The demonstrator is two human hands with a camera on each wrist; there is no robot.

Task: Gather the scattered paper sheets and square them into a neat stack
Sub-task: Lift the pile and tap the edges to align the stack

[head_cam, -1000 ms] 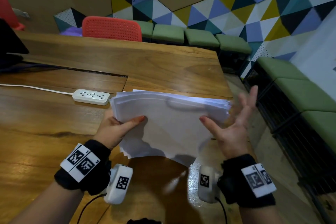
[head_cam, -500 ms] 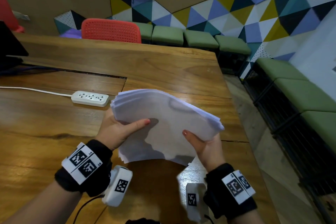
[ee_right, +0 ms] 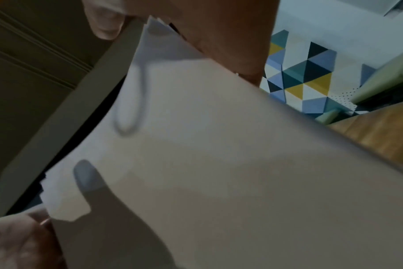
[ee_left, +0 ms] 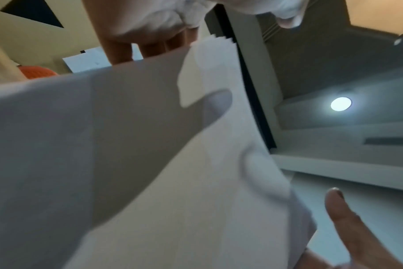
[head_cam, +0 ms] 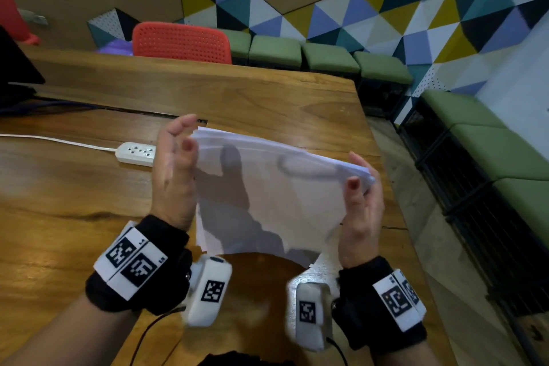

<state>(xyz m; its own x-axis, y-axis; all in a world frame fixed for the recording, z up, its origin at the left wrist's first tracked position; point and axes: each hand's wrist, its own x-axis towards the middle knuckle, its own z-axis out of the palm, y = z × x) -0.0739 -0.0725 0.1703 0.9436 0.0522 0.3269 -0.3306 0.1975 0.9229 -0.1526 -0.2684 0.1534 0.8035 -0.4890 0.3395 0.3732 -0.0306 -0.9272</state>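
Holding paper stack (head_cam: pixel 267 196) upright, long axis L-R, L hand (head_cam: pixel 175 175) flat against end, R hand (head_cam: pixel 361 211) pinching other

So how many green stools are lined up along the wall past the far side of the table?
4. One stool sits partly behind the red chair; a second, third and fourth run rightward from it. The chair may hide more.

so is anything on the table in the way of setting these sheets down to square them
Nothing visible does. The paper stack is up between the left hand and right hand, above the wooden table. The power strip lies off to the left, clear of it. The patch right under the sheets is hidden.
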